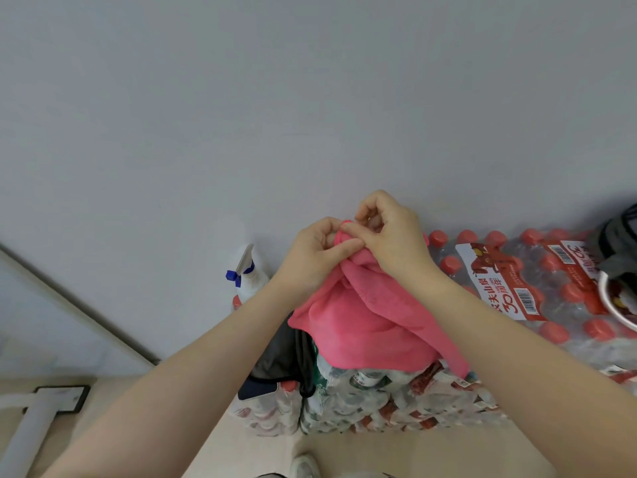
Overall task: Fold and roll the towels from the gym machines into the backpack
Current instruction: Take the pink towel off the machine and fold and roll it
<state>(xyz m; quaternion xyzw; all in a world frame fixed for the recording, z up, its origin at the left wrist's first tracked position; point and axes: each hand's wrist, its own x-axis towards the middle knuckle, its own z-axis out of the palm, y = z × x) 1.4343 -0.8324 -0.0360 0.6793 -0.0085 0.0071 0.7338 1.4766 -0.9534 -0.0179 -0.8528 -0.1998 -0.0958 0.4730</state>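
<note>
From the head view, the pink towel (365, 326) hangs with its long axis running from the pinched top corner near the wall down and toward the person, spreading wider as it falls. Its upper end is gathered to a narrow point between both hands; its lower part drapes loosely over the stacked packs of bottled water (396, 398), and one tail trails down to the right along the right forearm.

The left hand (315, 255) grips the top of the towel, fingers curled round the bunched cloth with the thumb laid across it. The right hand (391, 232) pinches the same top edge between thumb and fingertips, the other fingers curled above. The two hands touch each other at the towel's tip.

The towel is a bright coral pink, soft and matte, crumpled into deep folds, not yet flat or rolled.

A dark garment or bag (279, 363) lies on the bottle packs just left of the towel; whether it is the backpack I cannot tell. More shrink-wrapped, red-capped bottles (537, 288) stretch to the right. A white spray bottle (250, 274) with a blue trigger stands against the plain pale wall (310, 98). The floor (241, 450) is beige, and a white shoe (303, 467) shows at the bottom edge.
</note>
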